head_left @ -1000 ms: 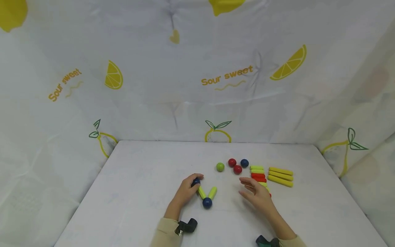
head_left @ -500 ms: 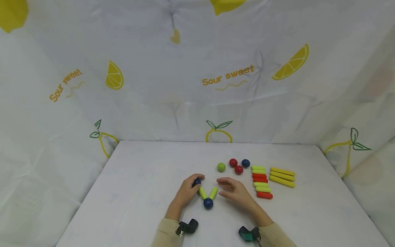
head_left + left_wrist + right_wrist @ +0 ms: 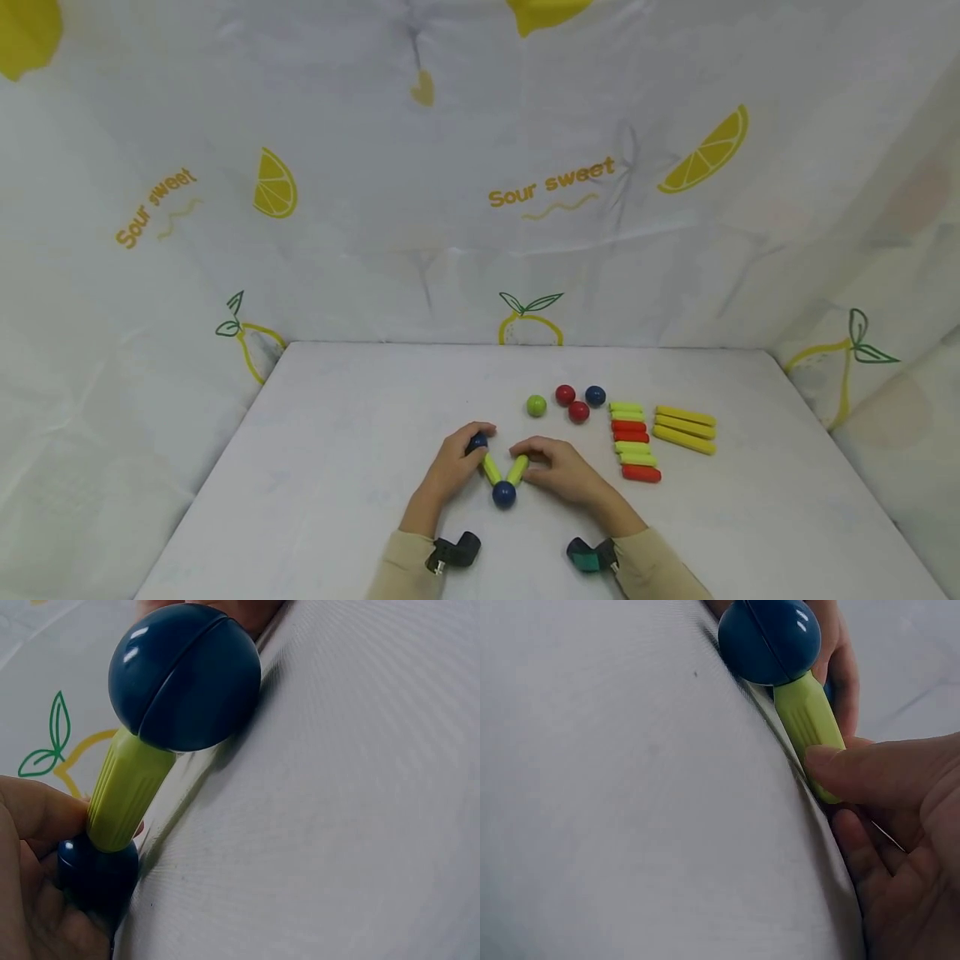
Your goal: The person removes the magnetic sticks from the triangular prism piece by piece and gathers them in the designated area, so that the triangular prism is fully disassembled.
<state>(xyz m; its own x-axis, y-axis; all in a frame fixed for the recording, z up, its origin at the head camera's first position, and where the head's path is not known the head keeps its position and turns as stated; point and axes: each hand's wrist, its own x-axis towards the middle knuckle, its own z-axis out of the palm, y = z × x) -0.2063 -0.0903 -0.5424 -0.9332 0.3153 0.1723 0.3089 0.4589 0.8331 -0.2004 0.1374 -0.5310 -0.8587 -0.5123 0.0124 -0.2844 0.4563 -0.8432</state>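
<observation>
A V-shaped piece lies on the table, made of two lime-green rods joined at a blue ball (image 3: 504, 495) that points toward the person. The left hand (image 3: 447, 462) grips a second blue ball (image 3: 97, 874) at the far end of the left rod (image 3: 129, 791), its thumb against the rod's end. At the free end of the right rod (image 3: 808, 724), the right hand (image 3: 562, 472) pinches it between thumb and fingers. In the right wrist view the thumb (image 3: 855, 771) lies across that rod, and the joining ball shows large above it.
Behind the hands sit a green ball (image 3: 536, 406), two red balls (image 3: 578, 412) and a blue ball (image 3: 596, 396). Right of them runs a column of short lime and red rods (image 3: 641, 473), beside three longer yellow rods (image 3: 684, 440). A lemon-printed cloth (image 3: 375, 250) hangs behind the table.
The right hand has moved left from over the short rods to the V-shaped piece and now pinches its right rod. The left hand keeps its hold on the blue ball.
</observation>
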